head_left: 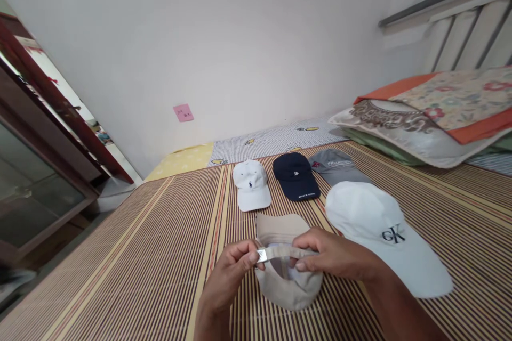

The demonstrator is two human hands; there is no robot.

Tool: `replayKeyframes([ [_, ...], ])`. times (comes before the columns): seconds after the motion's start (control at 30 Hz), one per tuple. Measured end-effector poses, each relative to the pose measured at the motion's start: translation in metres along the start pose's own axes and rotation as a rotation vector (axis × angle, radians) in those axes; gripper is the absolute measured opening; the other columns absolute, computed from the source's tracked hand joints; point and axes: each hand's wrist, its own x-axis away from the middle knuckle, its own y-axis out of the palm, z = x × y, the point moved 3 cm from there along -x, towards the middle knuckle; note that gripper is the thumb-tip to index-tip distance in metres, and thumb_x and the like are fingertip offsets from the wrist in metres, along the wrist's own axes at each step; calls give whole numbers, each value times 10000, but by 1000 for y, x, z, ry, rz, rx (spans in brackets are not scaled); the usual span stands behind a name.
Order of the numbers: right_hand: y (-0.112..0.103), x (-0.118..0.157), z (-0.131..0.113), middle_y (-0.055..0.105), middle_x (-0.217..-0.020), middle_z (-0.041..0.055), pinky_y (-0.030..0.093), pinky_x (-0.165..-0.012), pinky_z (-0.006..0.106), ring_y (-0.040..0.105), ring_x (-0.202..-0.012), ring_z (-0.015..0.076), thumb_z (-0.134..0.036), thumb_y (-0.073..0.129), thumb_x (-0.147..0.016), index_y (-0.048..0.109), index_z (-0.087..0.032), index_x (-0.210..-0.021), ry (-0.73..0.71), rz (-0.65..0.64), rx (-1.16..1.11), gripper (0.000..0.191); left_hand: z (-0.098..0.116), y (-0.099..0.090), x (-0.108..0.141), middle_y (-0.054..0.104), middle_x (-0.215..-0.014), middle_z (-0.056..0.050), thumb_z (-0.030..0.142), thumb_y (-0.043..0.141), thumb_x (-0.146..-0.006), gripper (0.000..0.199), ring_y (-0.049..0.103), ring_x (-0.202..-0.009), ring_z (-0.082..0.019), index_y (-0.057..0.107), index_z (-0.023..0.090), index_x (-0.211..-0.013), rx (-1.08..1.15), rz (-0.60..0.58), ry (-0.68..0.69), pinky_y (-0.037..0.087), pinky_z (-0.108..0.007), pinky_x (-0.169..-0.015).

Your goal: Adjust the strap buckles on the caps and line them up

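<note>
A beige cap (288,295) lies on the striped mat with its brim (282,225) pointing away from me and its back strap toward my hands. My left hand (236,264) pinches the strap at its metal buckle (262,254). Between finger and thumb, my right hand (326,253) grips the other end of the same strap (284,252). The strap is stretched across the cap's opening. Just right of my right hand lies a large white cap (368,213) with dark "CK" letters.
Beyond the beige cap sit a small white cap (252,184), a navy cap (294,173) and a grey cap (338,166). Pillows (432,112) are stacked at the right. A pink note (183,113) is stuck on the wall (256,37). The striped mat (160,256) covers the bed.
</note>
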Motion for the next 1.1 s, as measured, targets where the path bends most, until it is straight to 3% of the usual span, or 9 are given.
replayKeyframes([
  [0.1,1,2,-2,576,-721,-35,281,-580,234,446,-631,99,-542,746,-854,691,-148,-843,-29,-21,-152,398,-1,-4,1,548,-738,-10,509,673,-929,394,441,-737,-169,661,173,-725,-56,27,-26,327,-305,-721],
  [0.2,1,4,-9,630,-708,-15,297,-568,236,478,-604,104,-611,722,-863,700,-145,-853,-52,-11,-158,467,-4,-6,1,539,-716,-6,545,676,-915,429,429,-721,-165,651,171,-708,-86,40,-52,313,-303,-710],
  [0.33,5,4,-11,748,-800,39,406,-648,249,616,-684,143,-526,764,-856,751,-143,-951,-2,-86,-192,395,-6,-5,1,539,-708,-3,529,660,-929,414,417,-703,-160,661,170,-722,-102,28,-48,301,-302,-697],
  [0.43,7,3,-10,716,-766,13,378,-597,230,596,-672,136,-540,817,-792,757,-142,-941,-16,-92,-214,430,-5,-4,0,556,-723,-8,511,655,-937,397,441,-722,-164,669,170,-732,-105,18,-47,318,-303,-716],
  [0.53,5,4,-10,715,-724,16,362,-561,232,583,-598,125,-597,796,-795,733,-141,-919,-26,-59,-233,477,-4,-3,1,589,-761,-22,504,642,-945,385,478,-761,-173,683,170,-758,-99,1,-49,347,-306,-752],
  [0.7,5,5,-20,767,-757,33,518,-702,300,706,-682,175,-470,786,-837,706,-162,-1060,-57,32,-274,389,-3,2,1,542,-741,0,504,726,-880,357,436,-707,-140,652,169,-778,-94,-22,-71,324,-273,-665],
  [0.87,8,0,-24,712,-666,-14,484,-623,258,671,-618,151,-413,738,-880,700,-178,-960,-100,138,-247,251,1,16,-3,560,-750,45,415,902,-707,481,412,-620,-91,488,223,-859,28,9,-123,298,-222,-567],
  [0.97,8,-3,-21,685,-644,-28,467,-597,245,652,-587,138,-390,727,-882,684,-182,-916,-82,167,-211,215,2,23,-7,607,-799,31,409,900,-717,484,448,-632,-89,508,225,-933,24,27,-92,317,-211,-561],
  [1.1,7,-4,-19,678,-684,-27,452,-568,238,641,-563,125,-377,734,-865,663,-184,-888,-52,200,-187,207,-2,26,-10,547,-752,48,416,879,-748,413,424,-630,-88,571,213,-934,18,77,-43,325,-203,-561],
])
